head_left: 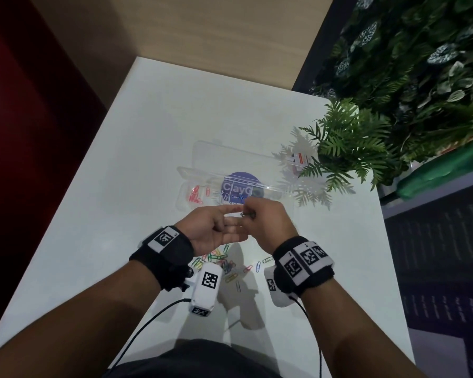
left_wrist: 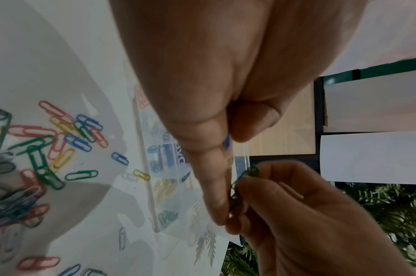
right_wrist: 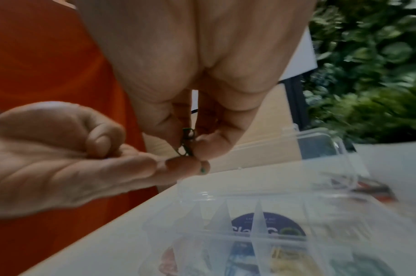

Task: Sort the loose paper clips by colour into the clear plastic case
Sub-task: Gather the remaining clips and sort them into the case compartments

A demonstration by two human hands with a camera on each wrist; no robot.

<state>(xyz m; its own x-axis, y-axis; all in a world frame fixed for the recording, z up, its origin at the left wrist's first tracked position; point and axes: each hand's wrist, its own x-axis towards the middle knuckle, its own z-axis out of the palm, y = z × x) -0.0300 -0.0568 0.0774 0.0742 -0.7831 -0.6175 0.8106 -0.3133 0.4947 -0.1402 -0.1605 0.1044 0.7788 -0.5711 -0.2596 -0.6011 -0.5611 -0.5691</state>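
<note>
Both hands hover over the white table (head_left: 137, 165), between the loose clips and the clear plastic case (head_left: 183, 197). My right hand (head_left: 250, 214) pinches linked green paper clips (left_wrist: 247, 175) between thumb and fingers. My left hand (head_left: 239, 215) lies palm up with its long fingers stretched out, and its fingertips (right_wrist: 183, 165) pinch the lower end of the same green clips (right_wrist: 187, 142). The case (right_wrist: 256, 214) lies open, with red clips (head_left: 195, 195) at its left end, then blue, yellow and green ones. A mixed heap of loose clips (left_wrist: 60, 142) lies under my wrists.
A fern (head_left: 347, 143) overhangs the table's right side and the case's right end. A small box with a red label (head_left: 299, 159) sits beside it. A leafy wall and a green bag (head_left: 448, 170) lie beyond the right edge. Cables trail from both wrists.
</note>
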